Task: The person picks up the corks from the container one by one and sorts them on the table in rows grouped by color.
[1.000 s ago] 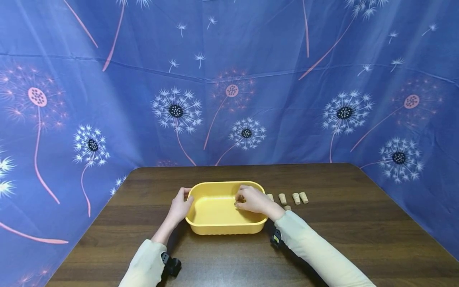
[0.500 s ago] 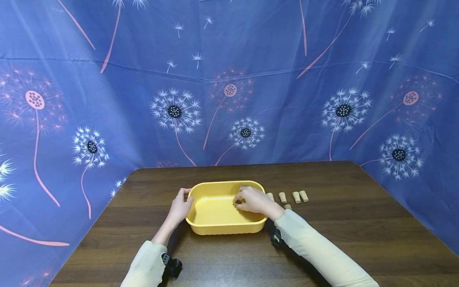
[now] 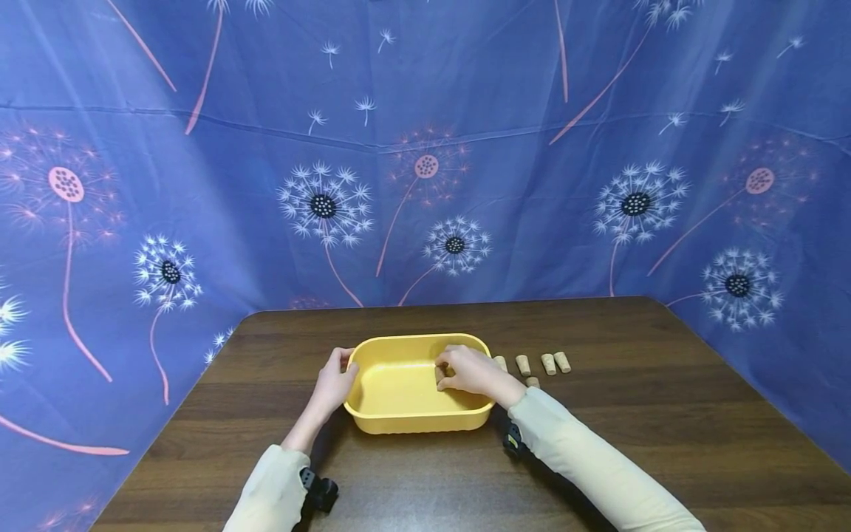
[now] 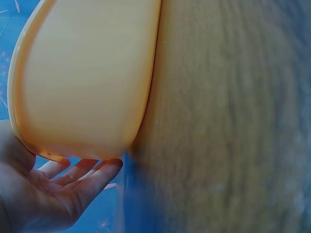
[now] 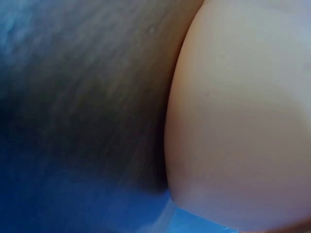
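A yellow plastic basin point(image 3: 415, 423) with an oval rim sits on the table. My left hand point(image 3: 335, 382) holds its left end, thumb over the rim and fingers against the outside; the left wrist view shows this hand point(image 4: 53, 194) under the basin's end wall point(image 4: 87, 87). Inside the basin's right half, my right hand point(image 3: 470, 369) has its thumb and fingers curved around a small brown cork point(image 3: 440, 374), partly hidden by them. The right wrist view shows only the basin's outer wall point(image 5: 233, 121), not the hand.
Several corks lie right of the basin, among them one cork point(image 3: 548, 364) and a nearer cork point(image 3: 532, 382). The dark wooden table point(image 3: 412, 488) extends to a blue dandelion-print cloth point(image 3: 525, 162) behind it.
My right hand shifts slightly left inside the basin, then back right, its thumb and fingers now a little wider apart. The left hand keeps its place on the rim.
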